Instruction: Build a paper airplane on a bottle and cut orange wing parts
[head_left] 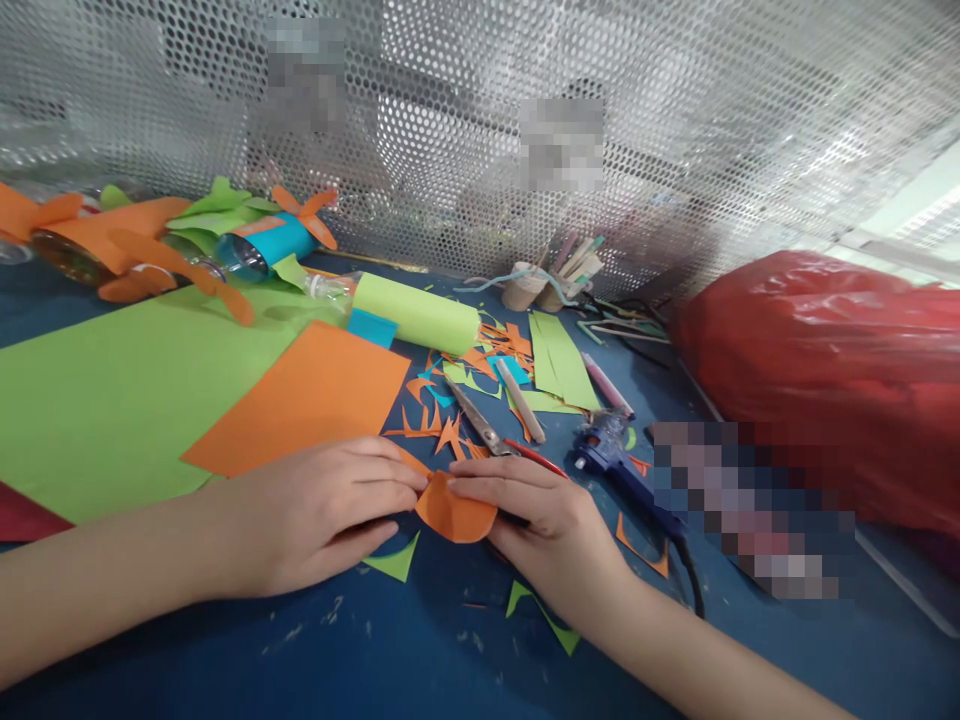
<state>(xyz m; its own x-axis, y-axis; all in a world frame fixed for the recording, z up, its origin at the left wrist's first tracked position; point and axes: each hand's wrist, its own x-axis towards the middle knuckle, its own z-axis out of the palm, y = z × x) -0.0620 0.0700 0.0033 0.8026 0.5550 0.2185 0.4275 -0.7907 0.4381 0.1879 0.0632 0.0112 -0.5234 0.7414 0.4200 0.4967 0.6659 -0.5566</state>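
Observation:
Between my two hands is an orange paper cutout (459,515) with a rounded lower edge. My left hand (330,515) has its fingers closed at the cutout's left side. On the other side my right hand (536,510) grips it, fingers over the top and thumb beneath. Just beyond the hands lie scissors (480,415) with red handles, partly covered by my right hand. A large orange paper sheet (315,400) rests past my left hand on a green sheet (135,400). Orange scraps (427,425) are scattered near the scissors.
A blue glue gun (622,465) with a black cord lies at right. Behind are a bottle wrapped in green paper (416,315), several paper-decorated bottles (262,245) and cups of sticks (551,285). A red plastic bag (817,380) bulks at far right; a perforated metal screen (450,130) stands behind.

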